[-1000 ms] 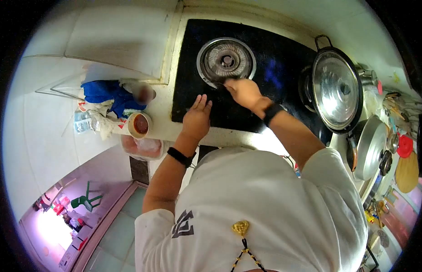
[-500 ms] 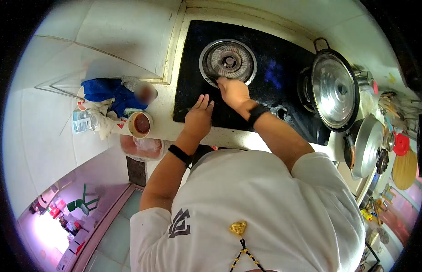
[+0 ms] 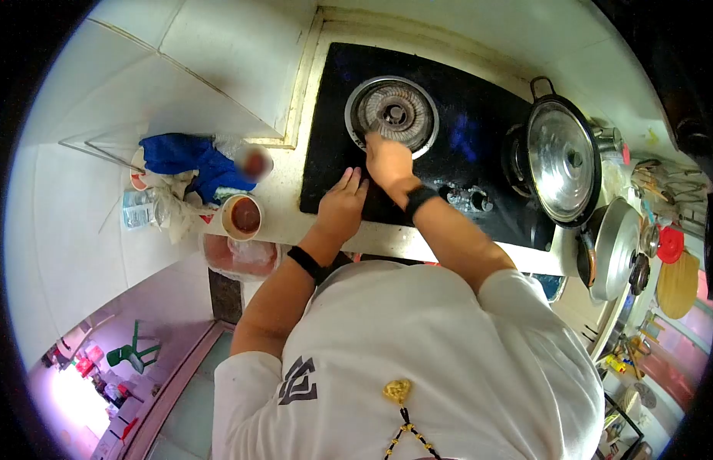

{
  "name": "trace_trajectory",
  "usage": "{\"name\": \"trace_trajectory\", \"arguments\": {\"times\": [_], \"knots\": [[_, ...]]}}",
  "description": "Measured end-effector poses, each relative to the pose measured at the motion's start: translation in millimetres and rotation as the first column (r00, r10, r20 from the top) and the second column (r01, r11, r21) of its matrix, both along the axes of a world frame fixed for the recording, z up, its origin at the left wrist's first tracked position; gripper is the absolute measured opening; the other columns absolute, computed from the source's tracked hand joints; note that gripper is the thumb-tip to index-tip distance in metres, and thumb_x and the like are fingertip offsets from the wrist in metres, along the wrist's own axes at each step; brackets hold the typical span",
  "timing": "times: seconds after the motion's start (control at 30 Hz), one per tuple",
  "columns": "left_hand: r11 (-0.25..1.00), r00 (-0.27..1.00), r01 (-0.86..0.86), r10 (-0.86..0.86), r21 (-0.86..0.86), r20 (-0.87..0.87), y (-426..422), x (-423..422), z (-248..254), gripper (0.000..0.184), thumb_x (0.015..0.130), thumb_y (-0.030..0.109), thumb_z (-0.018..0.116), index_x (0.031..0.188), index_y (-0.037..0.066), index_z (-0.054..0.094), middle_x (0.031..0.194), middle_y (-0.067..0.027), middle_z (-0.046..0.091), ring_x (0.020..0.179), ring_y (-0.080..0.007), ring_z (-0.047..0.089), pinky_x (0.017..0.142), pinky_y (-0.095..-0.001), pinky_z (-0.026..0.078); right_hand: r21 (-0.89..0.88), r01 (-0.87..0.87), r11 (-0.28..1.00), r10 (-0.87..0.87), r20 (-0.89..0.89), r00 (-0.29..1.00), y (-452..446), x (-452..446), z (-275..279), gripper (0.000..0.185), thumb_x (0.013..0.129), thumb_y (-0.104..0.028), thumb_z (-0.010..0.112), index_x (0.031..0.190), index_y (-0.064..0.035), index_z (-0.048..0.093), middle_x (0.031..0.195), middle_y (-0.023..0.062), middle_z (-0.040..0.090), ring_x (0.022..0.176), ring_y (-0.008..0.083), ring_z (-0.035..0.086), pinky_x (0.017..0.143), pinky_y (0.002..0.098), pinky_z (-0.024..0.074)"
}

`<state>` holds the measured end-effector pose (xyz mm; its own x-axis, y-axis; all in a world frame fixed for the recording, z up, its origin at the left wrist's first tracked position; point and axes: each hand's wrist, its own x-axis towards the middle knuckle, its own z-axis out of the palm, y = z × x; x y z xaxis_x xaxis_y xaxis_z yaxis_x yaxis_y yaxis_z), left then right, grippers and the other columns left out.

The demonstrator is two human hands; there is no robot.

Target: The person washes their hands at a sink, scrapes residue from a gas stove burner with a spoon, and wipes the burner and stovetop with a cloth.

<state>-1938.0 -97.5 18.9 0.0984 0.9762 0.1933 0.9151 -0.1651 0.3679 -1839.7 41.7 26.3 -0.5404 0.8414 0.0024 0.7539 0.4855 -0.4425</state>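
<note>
My left hand [image 3: 342, 204] rests on the front left part of the black cooktop [image 3: 326, 130], its fingers stretched out and pointing toward the back. At the lower left edge of the round metal burner [image 3: 395, 115], my right hand [image 3: 389, 162] is closed, knuckles up. Whatever its fingers pinch is too small or hidden to make out. The two hands are close together but apart. The control knob area [image 3: 468, 199] lies to the right of my right wrist, with whitish marks around it.
A lidded wok [image 3: 563, 161] stands on the cooktop's right side, beside a silver pan [image 3: 616, 249]. At left are a blue cloth [image 3: 189, 162], a bowl of red sauce [image 3: 243, 218] and plastic bags [image 3: 169, 215]. A tub [image 3: 238, 255] sits below the counter edge.
My right hand has moved slightly left along the burner's lower rim, uncovering the knob area. My left hand stays flat on the cooktop. The camera view has shifted a little.
</note>
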Motion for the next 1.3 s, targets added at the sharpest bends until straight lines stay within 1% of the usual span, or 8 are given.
{"name": "trace_trajectory", "arguments": {"times": [0.13, 0.63, 0.77, 0.87, 1.03, 1.1, 1.13, 1.3], "knots": [[0.997, 0.999, 0.034, -0.032, -0.062, 0.040, -1, -5, -12, 0.055, 0.072, -0.002, 0.061, 0.127, -0.003, 0.059, 0.136, -0.0273, 0.052, 0.130, -0.0380, 0.050, 0.104, -0.0390, 0.046, -0.033, 0.059, 0.998, -0.057, 0.061, 0.996, 4, -18, 4, 0.018, 0.090, -0.015, 0.052, 0.102, -0.0095, 0.065, 0.077, 0.0233, 0.068, 0.072, 0.0426, 0.066, 0.068, 0.0535, 0.0522], [0.998, 0.998, 0.029, -0.026, -0.051, 0.064, -1, -10, -6, 0.051, 0.072, -0.003, 0.061, 0.122, -0.003, 0.061, 0.134, -0.0247, 0.054, 0.127, -0.0370, 0.052, 0.101, -0.0386, 0.049, 0.038, 0.077, 0.996, -0.078, 0.038, 0.996, -5, -12, -10, 0.016, 0.091, -0.017, 0.051, 0.097, -0.0080, 0.062, 0.074, 0.0220, 0.067, 0.071, 0.0430, 0.066, 0.064, 0.0527, 0.0520], [0.998, 0.998, 0.045, -0.044, -0.043, 0.034, 0, -12, -6, 0.040, 0.079, 0.003, 0.058, 0.118, -0.003, 0.064, 0.135, -0.0225, 0.056, 0.127, -0.0347, 0.054, 0.102, -0.0386, 0.048, 0.043, 0.100, 0.994, -0.102, 0.056, 0.993, 21, -36, -7, 0.016, 0.091, -0.018, 0.051, 0.092, -0.0069, 0.062, 0.078, 0.0230, 0.067, 0.074, 0.0426, 0.066, 0.066, 0.0527, 0.0521], [0.998, 0.998, 0.037, -0.035, -0.048, 0.049, 1, -9, -5, 0.040, 0.080, 0.004, 0.057, 0.119, -0.004, 0.064, 0.135, -0.0229, 0.055, 0.127, -0.0353, 0.053, 0.103, -0.0390, 0.047, -0.008, 0.078, 0.997, -0.078, 0.031, 0.996, 11, -18, 7, 0.016, 0.087, -0.013, 0.056, 0.099, -0.0064, 0.065, 0.085, 0.0213, 0.069, 0.079, 0.0410, 0.067, 0.070, 0.0498, 0.0533], [0.999, 0.999, 0.027, -0.025, -0.041, 0.048, -1, -8, -7, 0.040, 0.081, 0.005, 0.055, 0.119, -0.003, 0.063, 0.136, -0.0235, 0.054, 0.128, -0.0362, 0.052, 0.105, -0.0408, 0.045, 0.100, 0.089, 0.991, -0.050, -0.341, 0.939, 30, 41, 13, 0.017, 0.089, -0.015, 0.062, 0.105, -0.0127, 0.066, 0.086, 0.0185, 0.069, 0.080, 0.0402, 0.067, 0.070, 0.0469, 0.0542], [0.999, 0.998, 0.018, -0.015, -0.049, 0.065, -3, -6, -5, 0.040, 0.081, 0.004, 0.056, 0.120, -0.003, 0.063, 0.137, -0.0238, 0.053, 0.129, -0.0367, 0.051, 0.107, -0.0420, 0.043, -0.006, 0.190, 0.982, -0.183, -0.286, 0.941, 55, 63, 32, 0.016, 0.090, -0.018, 0.062, 0.105, -0.0136, 0.066, 0.090, 0.0196, 0.069, 0.083, 0.0408, 0.066, 0.071, 0.0459, 0.0542], [0.999, 0.998, 0.012, -0.008, -0.046, 0.067, -3, -5, -6, 0.040, 0.081, 0.004, 0.056, 0.120, -0.003, 0.063, 0.137, -0.0238, 0.053, 0.129, -0.0367, 0.051, 0.107, -0.0420, 0.043, 0.056, 0.218, 0.974, -0.196, -0.264, 0.945, 71, 73, 29, 0.014, 0.091, -0.019, 0.062, 0.103, -0.0122, 0.066, 0.089, 0.0199, 0.069, 0.084, 0.0411, 0.066, 0.071, 0.0464, 0.0535], [0.982, 0.998, -0.043, 0.052, -0.184, 0.047, -3, 2, -6, 0.049, 0.080, 0.003, 0.060, 0.129, 0.001, 0.059, 0.145, -0.0197, 0.047, 0.137, -0.0327, 0.043, 0.110, -0.0398, 0.040, -0.010, 0.115, 0.993, -0.115, -0.194, 0.974, 132, 107, 13, 0.017, 0.091, -0.018, 0.061, 0.099, -0.0046, 0.068, 0.090, 0.0204, 0.069, 0.086, 0.0405, 0.066, 0.074, 0.0451, 0.0527]]}}
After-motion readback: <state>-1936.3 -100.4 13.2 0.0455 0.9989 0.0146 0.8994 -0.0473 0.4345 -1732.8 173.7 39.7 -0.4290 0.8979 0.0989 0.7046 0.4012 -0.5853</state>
